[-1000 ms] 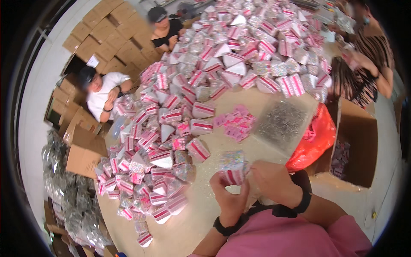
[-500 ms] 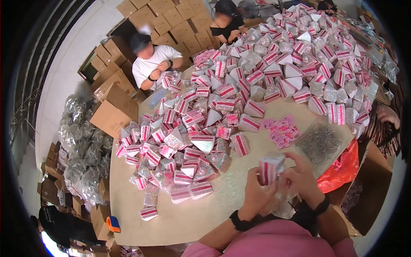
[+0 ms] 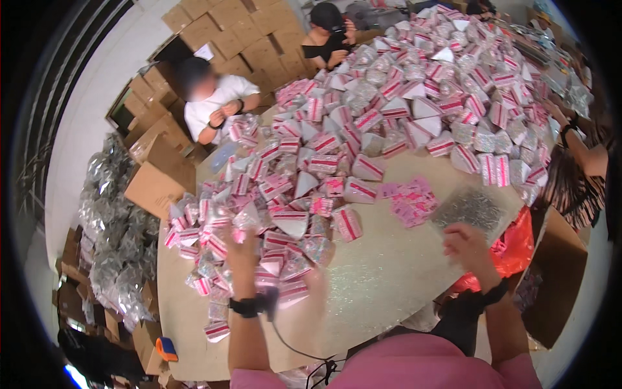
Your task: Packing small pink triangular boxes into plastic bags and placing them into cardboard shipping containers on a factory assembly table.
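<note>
Where silvery bags (image 3: 107,223) heap up at 9 o'clock: shiny film, contents can't tell.
Brown box (image 3: 157,178): also 9 o'clock, flap out toward table, inside hidden.
Left hand (image 3: 241,254): 8 o'clock, over near-left part of pile; blurred, can't tell if gripping a piece or bare.
Step at left hand: judged as handling one wedge at the pile, dropping off or picking up, can't tell which; next move calls for fingers clear of neighbours, or a pinch on just one piece.
Wedge pile (image 3: 350,168): wrapped wedges, white with pink stripes, jumbled over table from 8 through 12 to 2 o'clock; main items here.
Pink cards (image 3: 411,202): 3 o'clock, loose flat heap, right of pile.
Right hand (image 3: 473,254): between 3 and 4 o'clock, fingers loosely parted, nothing seen in them; at tray's near edge, contact can't tell. Next move there probably calls for a fine fingertip pinch.
Tray (image 3: 512,209): 3 o'clock, shallow, see-through; thin grey bits inside, kind unclear.
Red bag (image 3: 520,235): between 3 and 4 o'clock, pink pieces in its mouth.
Deep carton (image 3: 562,262): nearly 4 o'clock, open; pinkish-purple bits low inside, dim.
</note>
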Demonstrator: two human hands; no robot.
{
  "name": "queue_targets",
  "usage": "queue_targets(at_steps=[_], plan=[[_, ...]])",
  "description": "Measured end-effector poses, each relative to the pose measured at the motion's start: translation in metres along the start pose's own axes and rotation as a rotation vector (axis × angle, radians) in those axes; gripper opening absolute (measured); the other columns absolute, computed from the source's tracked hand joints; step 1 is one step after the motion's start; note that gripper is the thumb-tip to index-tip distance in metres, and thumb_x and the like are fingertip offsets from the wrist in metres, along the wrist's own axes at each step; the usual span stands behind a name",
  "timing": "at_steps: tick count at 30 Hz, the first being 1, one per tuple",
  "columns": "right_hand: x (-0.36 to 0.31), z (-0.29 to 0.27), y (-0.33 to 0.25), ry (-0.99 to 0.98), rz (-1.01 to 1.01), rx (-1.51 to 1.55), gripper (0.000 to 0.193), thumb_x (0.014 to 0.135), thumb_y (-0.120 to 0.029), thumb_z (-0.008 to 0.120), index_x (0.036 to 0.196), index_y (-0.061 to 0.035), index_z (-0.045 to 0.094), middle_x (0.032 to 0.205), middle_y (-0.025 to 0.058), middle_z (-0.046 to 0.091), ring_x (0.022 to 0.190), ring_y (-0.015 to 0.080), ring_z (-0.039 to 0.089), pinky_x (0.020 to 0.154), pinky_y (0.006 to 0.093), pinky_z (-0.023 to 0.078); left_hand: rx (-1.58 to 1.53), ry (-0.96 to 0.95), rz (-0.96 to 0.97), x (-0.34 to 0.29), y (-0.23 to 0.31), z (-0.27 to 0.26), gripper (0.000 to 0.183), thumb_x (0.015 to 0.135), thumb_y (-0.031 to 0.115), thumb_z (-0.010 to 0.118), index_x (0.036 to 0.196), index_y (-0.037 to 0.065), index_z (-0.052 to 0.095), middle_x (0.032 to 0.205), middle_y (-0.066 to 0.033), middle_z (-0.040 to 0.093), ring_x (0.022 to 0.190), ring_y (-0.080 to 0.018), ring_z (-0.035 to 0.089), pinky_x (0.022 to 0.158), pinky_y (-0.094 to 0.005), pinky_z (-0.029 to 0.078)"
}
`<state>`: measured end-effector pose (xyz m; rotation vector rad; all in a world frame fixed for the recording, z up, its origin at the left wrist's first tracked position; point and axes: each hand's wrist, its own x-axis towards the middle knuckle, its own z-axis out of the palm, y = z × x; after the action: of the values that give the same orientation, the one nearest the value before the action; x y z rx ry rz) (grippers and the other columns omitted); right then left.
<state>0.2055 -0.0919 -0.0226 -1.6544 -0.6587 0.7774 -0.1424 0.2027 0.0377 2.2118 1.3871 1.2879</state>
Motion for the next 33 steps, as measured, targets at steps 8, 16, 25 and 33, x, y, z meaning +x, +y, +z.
queue_targets(at_steps=[8,16,25,33], plan=[[0.041,-0.045,0.045,0.063,-0.252,-1.004,0.021,0.074,-0.007,0.059,0.093,-0.0012,0.06,0.087,0.0186,0.059,0.089,0.0397,0.057,0.079,0.0465,0.046,-0.448,-0.796,-0.05,-0.139,0.078,0.061,0.032,0.084,0.019,0.062,0.109,0.001,0.057,0.109,-0.0167,0.06,0.103,-0.0298,0.058,0.089,-0.0374,0.045],[0.06,-0.052,0.084,0.089,-0.391,-1.015,0.005,0.075,-0.007,0.054,0.078,-0.0036,0.055,0.076,0.0183,0.056,0.08,0.0405,0.056,0.069,0.05,0.044,-0.417,-0.933,0.21,-0.182,0.076,0.096,0.034,0.084,0.019,0.059,0.114,0.002,0.058,0.111,-0.015,0.061,0.104,-0.0282,0.059,0.09,-0.0345,0.046],[0.061,-0.057,0.038,0.12,-0.377,-0.579,0.009,0.076,-0.009,0.053,0.074,-0.0009,0.053,0.073,0.0193,0.055,0.073,0.0389,0.056,0.063,0.0442,0.043,-0.398,-1.034,0.078,-0.185,0.086,0.093,0.031,0.084,0.018,0.059,0.111,0.003,0.059,0.106,-0.0148,0.063,0.102,-0.0277,0.059,0.089,-0.0348,0.046],[0.065,-0.069,0.037,0.117,-0.432,-0.658,0.009,0.075,-0.009,0.052,0.072,-0.0009,0.054,0.071,0.0183,0.055,0.072,0.0376,0.056,0.064,0.0438,0.043,-0.39,-1.021,0.087,-0.185,0.096,0.096,0.032,0.084,0.018,0.062,0.111,0.002,0.059,0.107,-0.0151,0.062,0.101,-0.0286,0.06,0.088,-0.0345,0.047]])
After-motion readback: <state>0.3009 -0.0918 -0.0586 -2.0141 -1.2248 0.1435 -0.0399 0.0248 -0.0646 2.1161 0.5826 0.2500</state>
